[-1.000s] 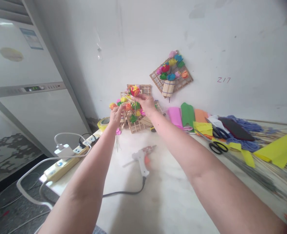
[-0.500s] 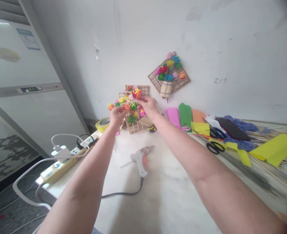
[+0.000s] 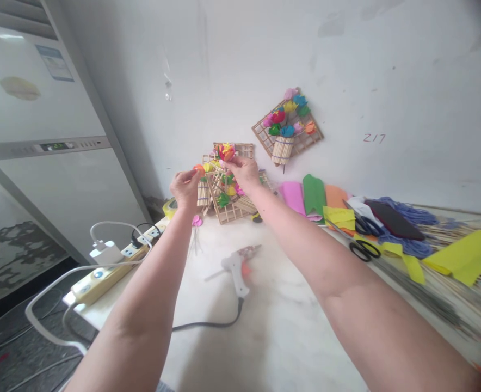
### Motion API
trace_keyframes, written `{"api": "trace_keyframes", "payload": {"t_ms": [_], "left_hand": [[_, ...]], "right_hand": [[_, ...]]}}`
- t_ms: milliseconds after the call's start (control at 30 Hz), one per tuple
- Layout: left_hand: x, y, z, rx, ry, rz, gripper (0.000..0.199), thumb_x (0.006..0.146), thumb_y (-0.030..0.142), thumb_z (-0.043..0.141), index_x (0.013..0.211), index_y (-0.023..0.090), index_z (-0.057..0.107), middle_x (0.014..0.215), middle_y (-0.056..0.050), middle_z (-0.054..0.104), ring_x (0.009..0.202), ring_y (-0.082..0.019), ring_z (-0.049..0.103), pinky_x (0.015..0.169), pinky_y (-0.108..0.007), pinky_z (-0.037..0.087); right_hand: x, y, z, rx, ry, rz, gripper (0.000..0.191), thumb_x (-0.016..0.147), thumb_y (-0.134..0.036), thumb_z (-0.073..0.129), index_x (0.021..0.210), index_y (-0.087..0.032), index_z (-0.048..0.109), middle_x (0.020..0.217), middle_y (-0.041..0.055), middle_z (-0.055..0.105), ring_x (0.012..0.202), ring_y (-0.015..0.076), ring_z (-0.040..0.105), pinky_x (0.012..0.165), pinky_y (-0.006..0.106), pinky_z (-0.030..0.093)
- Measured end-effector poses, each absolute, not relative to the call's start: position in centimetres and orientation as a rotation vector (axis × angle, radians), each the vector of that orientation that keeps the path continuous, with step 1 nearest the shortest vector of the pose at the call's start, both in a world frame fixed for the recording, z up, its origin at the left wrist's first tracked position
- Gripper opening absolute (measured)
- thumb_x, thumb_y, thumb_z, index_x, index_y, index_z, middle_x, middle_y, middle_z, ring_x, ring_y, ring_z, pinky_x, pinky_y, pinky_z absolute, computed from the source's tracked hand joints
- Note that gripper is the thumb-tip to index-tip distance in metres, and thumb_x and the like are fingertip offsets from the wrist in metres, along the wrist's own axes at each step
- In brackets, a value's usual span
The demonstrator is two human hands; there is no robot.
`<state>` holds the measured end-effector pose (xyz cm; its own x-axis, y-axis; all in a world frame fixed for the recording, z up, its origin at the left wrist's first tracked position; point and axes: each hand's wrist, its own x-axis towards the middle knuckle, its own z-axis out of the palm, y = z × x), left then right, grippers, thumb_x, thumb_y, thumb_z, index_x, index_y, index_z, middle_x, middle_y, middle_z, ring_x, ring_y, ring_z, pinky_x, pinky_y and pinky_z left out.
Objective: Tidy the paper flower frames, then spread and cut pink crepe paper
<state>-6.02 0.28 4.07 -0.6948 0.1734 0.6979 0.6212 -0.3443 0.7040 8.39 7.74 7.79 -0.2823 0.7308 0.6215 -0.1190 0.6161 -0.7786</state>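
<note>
My right hand (image 3: 244,173) is closed on a paper flower (image 3: 226,152) with red and orange petals and a yellow centre, held up in front of the stick frames. To its left, my left hand (image 3: 185,188) pinches a small orange petal (image 3: 198,169), apart from the flower. Behind both hands a lattice panel of thin sticks (image 3: 224,215) leans with green, yellow and pink flowers on it, partly hidden by my right hand. Pink petals (image 3: 197,220) lie on the table below my left hand.
A glue gun (image 3: 236,269) with a cord lies mid-table. A power strip (image 3: 97,277) and a tape roll (image 3: 169,208) are at left. At right lie scissors (image 3: 365,249), coloured paper (image 3: 314,196), a phone (image 3: 394,219) and sticks. A flower panel (image 3: 283,147) hangs on the wall.
My left hand has moved left and slightly up with the orange petal, away from the stick panel. My right hand has shifted slightly left and up with the flower, whose yellow centre now faces me more.
</note>
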Motion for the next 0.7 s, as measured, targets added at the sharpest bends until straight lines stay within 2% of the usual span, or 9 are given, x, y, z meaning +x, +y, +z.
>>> {"api": "trace_keyframes", "payload": {"t_ms": [100, 333, 700], "left_hand": [[-6.3, -0.7, 4.9, -0.945, -1.531, -2.093, 0.011, 0.065, 0.028, 0.071, 0.072, 0.020, 0.070, 0.066, 0.002, 0.057, 0.064, -0.012, 0.054, 0.073, -0.026, 0.047], [-7.5, -1.9, 6.3, -0.831, -1.398, -2.069, 0.009, 0.068, 0.027, 0.070, 0.073, 0.020, 0.068, 0.069, 0.002, 0.056, 0.066, -0.010, 0.056, 0.073, -0.025, 0.048], [-7.4, -3.5, 6.8, -0.810, -1.401, -2.052, 0.009, 0.068, 0.025, 0.071, 0.075, 0.020, 0.067, 0.071, 0.002, 0.055, 0.066, -0.010, 0.057, 0.068, -0.024, 0.049]], "right_hand": [[7.8, 8.2, 7.7, -0.530, -1.733, 0.819, 0.020, 0.079, -0.032, 0.062, 0.087, -0.017, 0.072, 0.070, 0.0003, 0.068, 0.062, 0.0149, 0.066, 0.067, 0.028, 0.050], [6.8, 8.5, 7.5, -0.664, -1.921, 0.557, 0.023, 0.081, -0.032, 0.060, 0.096, -0.020, 0.073, 0.085, 0.0040, 0.072, 0.086, 0.0192, 0.067, 0.079, 0.031, 0.047], [6.5, 7.6, 7.3, -0.866, -2.122, 0.244, 0.025, 0.082, -0.035, 0.060, 0.096, -0.020, 0.075, 0.087, 0.0058, 0.073, 0.083, 0.0187, 0.064, 0.073, 0.027, 0.043]]}}
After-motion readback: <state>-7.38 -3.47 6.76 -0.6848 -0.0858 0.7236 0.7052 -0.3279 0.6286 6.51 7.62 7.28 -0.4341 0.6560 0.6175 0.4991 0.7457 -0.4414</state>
